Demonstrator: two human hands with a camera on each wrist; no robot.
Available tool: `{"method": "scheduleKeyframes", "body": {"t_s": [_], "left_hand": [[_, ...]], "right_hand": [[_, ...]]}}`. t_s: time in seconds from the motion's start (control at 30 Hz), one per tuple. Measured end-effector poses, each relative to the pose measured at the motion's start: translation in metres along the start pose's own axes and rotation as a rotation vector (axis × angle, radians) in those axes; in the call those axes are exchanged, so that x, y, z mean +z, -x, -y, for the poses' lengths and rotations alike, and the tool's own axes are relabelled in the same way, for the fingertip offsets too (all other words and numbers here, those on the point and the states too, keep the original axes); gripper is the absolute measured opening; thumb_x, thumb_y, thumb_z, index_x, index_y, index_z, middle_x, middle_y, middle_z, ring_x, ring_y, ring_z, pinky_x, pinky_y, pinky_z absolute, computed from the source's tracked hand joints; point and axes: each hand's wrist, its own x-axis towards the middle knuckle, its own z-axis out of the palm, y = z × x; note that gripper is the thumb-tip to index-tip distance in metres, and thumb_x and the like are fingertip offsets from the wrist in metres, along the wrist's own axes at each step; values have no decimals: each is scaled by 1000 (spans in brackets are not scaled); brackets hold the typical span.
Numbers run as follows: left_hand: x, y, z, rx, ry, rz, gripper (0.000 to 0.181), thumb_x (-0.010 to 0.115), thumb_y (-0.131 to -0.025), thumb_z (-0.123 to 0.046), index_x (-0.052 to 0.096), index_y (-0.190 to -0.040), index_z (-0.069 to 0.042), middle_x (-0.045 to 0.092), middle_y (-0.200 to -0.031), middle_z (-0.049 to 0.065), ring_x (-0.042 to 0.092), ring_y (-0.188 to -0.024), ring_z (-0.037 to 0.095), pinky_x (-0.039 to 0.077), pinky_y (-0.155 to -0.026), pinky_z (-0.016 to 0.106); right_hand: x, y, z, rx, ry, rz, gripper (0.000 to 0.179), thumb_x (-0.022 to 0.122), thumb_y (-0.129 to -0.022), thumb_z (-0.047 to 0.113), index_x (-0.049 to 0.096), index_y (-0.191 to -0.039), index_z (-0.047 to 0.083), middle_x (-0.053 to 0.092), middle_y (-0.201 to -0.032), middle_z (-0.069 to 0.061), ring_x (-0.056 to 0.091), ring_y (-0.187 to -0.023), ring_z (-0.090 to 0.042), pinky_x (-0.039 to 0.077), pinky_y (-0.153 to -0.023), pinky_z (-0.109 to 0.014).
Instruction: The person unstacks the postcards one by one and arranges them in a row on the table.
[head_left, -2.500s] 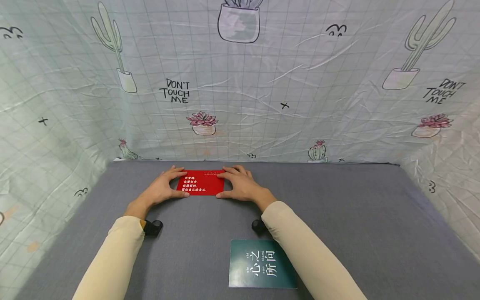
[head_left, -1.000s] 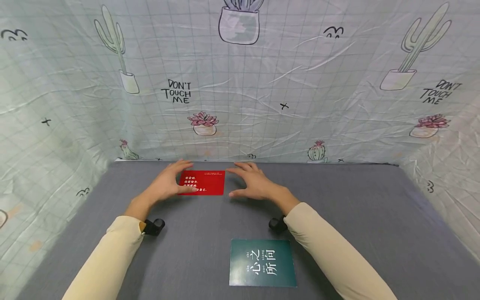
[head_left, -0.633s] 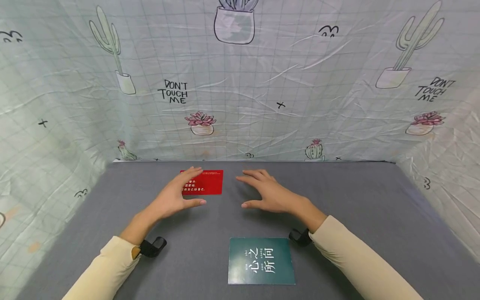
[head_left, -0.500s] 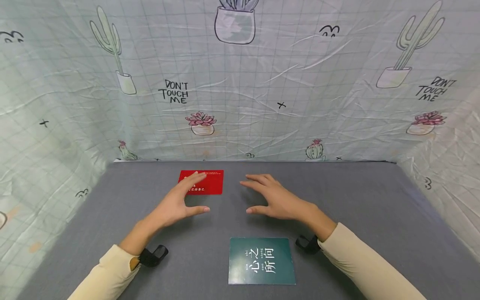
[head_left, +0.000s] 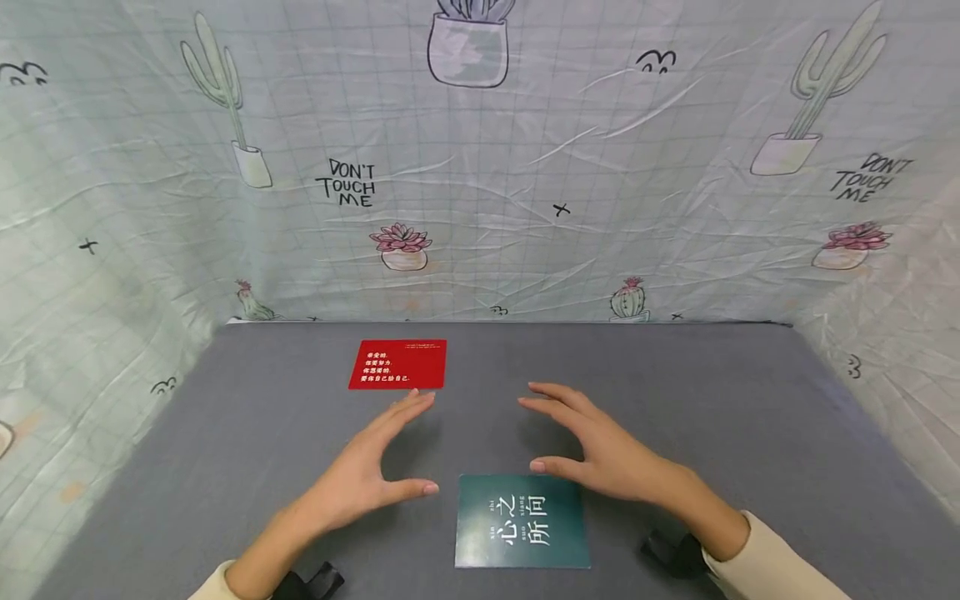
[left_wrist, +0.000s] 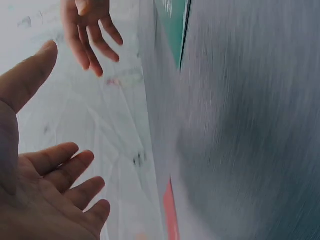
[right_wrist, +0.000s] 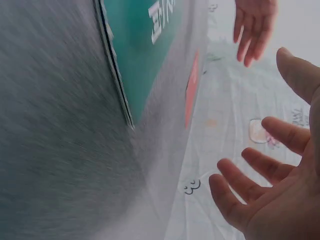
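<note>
Teal card [head_left: 519,533] set between left hand [head_left: 358,477] and right hand [head_left: 615,450], nearer the right

Both hands are held raised over the grey table [head_left: 750,400], with nothing gripped in either; the fingers are loosely extended, the thumbs are set apart from them, and the palms are turned toward each other across a gap; in the wrist views the fingers are seen clear of the tabletop and of both cards.

The teal card is laid flat on the near part of the table; its longer visible side is stretched left to right, while its small Latin lettering is run from near to far; a layered edge is shown in the right wrist view, so more than one sheet may be involved. In the head view its far edge, toward the right corner, is crossed by the right thumb; the left thumb is placed just outside the left edge; the right hand is thus judged the nearer, with the card spread to its left and toward the person.

The red card [head_left: 397,364] is laid flat farther off, its long side also set left to right; the left fingertips are seen just beside its near edge.
</note>
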Motion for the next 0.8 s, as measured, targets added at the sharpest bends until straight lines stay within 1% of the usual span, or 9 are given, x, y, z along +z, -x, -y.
{"method": "scheduleKeyframes", "body": {"t_s": [0.1,0.17,0.27,0.4,0.47,0.53,0.67,0.77,0.8], "left_hand": [[11,9,-6,4,4,21,92,83,-71,-41,32,-147,-38,28,-154,-5,25,-139,35,31,-99,67],[18,14,-9,15,15,36,93,84,-70,-41,33,-147,-37,29,-153,-4,25,-138,40,30,-99,67],[27,20,-14,7,52,71,94,85,-69,-39,33,-147,-37,30,-153,-2,25,-138,40,30,-98,68],[35,25,-19,-46,122,112,93,86,-69,-35,34,-145,-40,30,-153,1,24,-138,39,29,-97,71],[39,27,-20,-55,155,128,91,85,-69,-35,35,-145,-40,30,-154,1,23,-139,39,27,-96,71],[44,29,-20,-35,180,147,90,84,-70,-36,35,-146,-37,29,-154,1,23,-139,36,27,-97,71],[54,32,-19,23,175,179,92,83,-72,-39,34,-148,-28,30,-153,-4,22,-141,27,28,-99,68],[58,31,-17,24,167,188,94,84,-70,-39,34,-148,-26,31,-153,-6,23,-142,25,27,-101,67],[59,31,-15,37,159,182,94,84,-69,-39,35,-148,-25,31,-153,-6,22,-142,24,25,-104,64]], "right_hand": [[4,16,3,-5,4,-21,68,65,-87,48,38,-146,28,28,-152,5,31,-136,-20,41,-98,-50],[7,26,5,-6,6,-27,69,66,-86,48,37,-146,29,28,-152,7,32,-135,-18,43,-97,-48],[12,40,6,-10,12,-40,70,66,-86,47,36,-146,30,29,-150,8,33,-133,-16,44,-96,-46],[18,54,8,-27,12,-71,70,70,-85,42,37,-146,28,34,-148,7,37,-130,-16,45,-95,-42],[21,60,9,-20,-1,-82,71,72,-84,39,38,-145,28,36,-147,6,39,-129,-16,45,-95,-42],[24,65,10,3,-20,-78,72,72,-84,38,37,-146,29,36,-147,4,39,-130,-17,46,-95,-42],[30,73,14,51,-45,-50,74,70,-85,41,33,-148,28,33,-149,0,35,-132,-18,45,-97,-41],[34,78,15,57,-47,-37,75,69,-85,42,32,-149,25,31,-150,-2,32,-133,-17,43,-99,-37],[35,79,14,59,-49,-33,76,69,-85,42,33,-149,24,30,-150,-2,32,-133,-17,42,-99,-36]]}}
